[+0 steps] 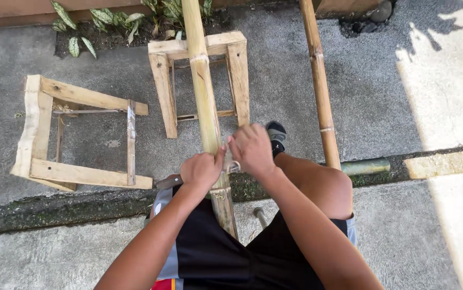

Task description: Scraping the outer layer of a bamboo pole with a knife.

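Head view, near to far: left hand [202,171] and right hand [252,149] both closed round a pale bamboo pole [203,91] just above the lap, fingers wrapped tight, a small metal piece [233,166] between them, too small to identify. Pole looks stiff, light for its length, smooth-skinned and likely slippery; best gripped near a node. Its far end rests on a wooden stool [199,48]; a second pole [320,86] stands to the right.

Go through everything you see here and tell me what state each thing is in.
Left hand: closed around the middle bamboo pole.
Right hand: fingers pinched at the same pole.
Middle bamboo pole: lying across the upright stool.
Upright stool: standing.
Second stool: tipped on its side.
Second bamboo pole: untouched.
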